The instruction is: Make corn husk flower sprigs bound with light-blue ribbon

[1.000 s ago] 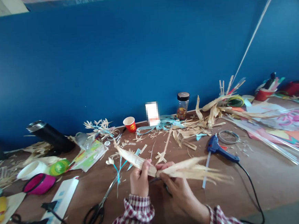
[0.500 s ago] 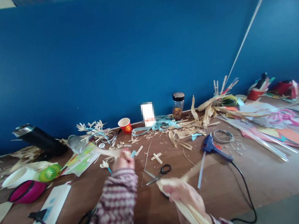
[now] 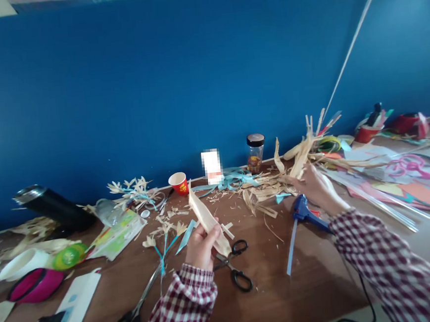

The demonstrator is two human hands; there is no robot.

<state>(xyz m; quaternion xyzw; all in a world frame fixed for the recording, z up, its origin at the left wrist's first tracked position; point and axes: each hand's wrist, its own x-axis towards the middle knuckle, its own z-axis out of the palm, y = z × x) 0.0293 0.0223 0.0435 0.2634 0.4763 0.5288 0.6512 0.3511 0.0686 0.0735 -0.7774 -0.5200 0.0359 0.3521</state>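
Observation:
My left hand point(image 3: 200, 247) pinches a pale, flat corn husk point(image 3: 203, 210) between thumb and fingers, its tip pointing up and away. My right hand point(image 3: 319, 187) reaches into the husk pile at the back right, its fingers closed around dry corn husks point(image 3: 304, 155). Below the left hand's husk, black-handled scissors point(image 3: 231, 264) lie partly covered. A small husk flower with blue-wrapped stems point(image 3: 161, 252) rests left of my left hand. Near my right wrist lies a blue glue gun point(image 3: 304, 211) with a clear glue stick in it.
A second pair of scissors point(image 3: 135, 308) lies at the front left beside a white power strip point(image 3: 75, 301). Along the blue wall stand a black flask point(image 3: 55, 208), a red paper cup point(image 3: 179, 184) and a lidded jar point(image 3: 255, 155). Coloured paper point(image 3: 421, 189) and pink scissors point(image 3: 411, 168) lie right.
My right hand has moved from the front middle to the husk pile at the back right. My left hand has come right and nearer, with the husk now upright in it. The scissors show more.

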